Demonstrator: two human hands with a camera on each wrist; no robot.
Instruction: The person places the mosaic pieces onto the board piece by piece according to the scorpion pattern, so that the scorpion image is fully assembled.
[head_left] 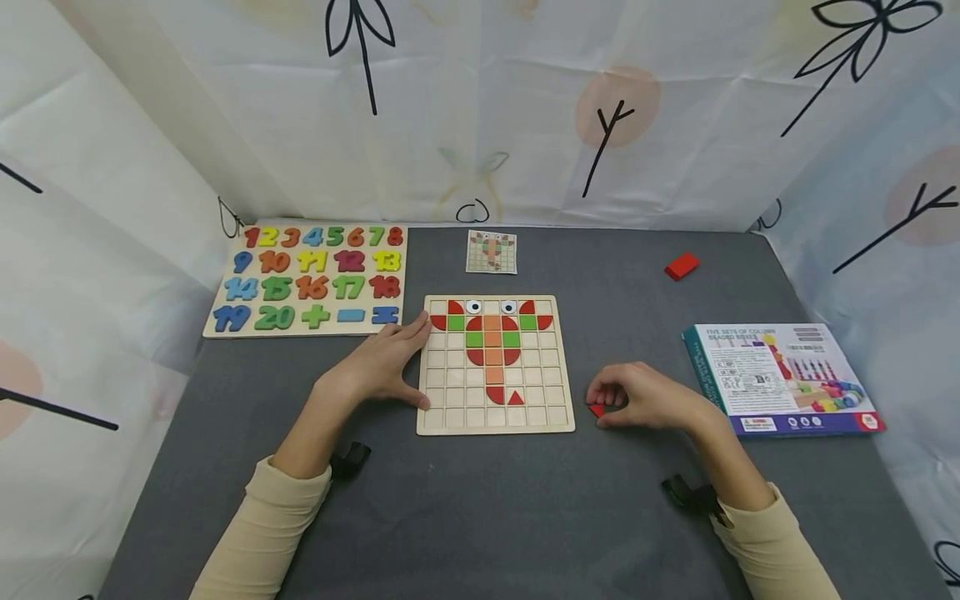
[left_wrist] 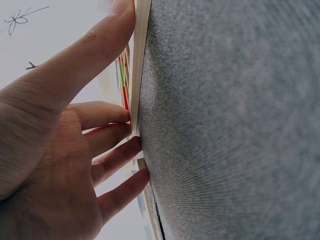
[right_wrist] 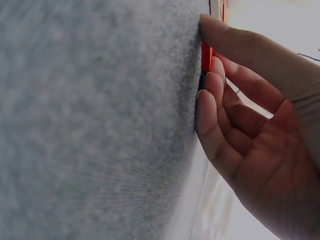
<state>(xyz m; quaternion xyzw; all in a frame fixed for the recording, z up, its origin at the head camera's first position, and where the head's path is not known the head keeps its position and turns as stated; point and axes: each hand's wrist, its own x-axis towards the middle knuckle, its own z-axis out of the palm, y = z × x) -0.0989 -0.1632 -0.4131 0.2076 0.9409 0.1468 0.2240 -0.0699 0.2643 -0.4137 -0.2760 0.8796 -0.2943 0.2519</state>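
Observation:
A wooden grid board (head_left: 450, 421) lies on the grey table, with red, green and orange blocks and two eye pieces forming a figure. Low on it sits a lone red triangle (head_left: 516, 399). My left hand (head_left: 386, 362) touches the board's left edge with thumb and extended fingers; the left wrist view shows the thumb (left_wrist: 95, 47) against the board's side. To the right of the board, my right hand (head_left: 648, 397) pinches a small red block (head_left: 596, 410) at the table surface. Fingers hide much of that block (right_wrist: 206, 57), so its full shape is unclear.
A number puzzle board (head_left: 306, 327) lies at the back left. Behind the grid board is a small pattern card (head_left: 491, 252). Another red block (head_left: 682, 266) lies at the back right, and a printed box (head_left: 783, 379) stands beyond my right hand. Hanging cloth borders the table.

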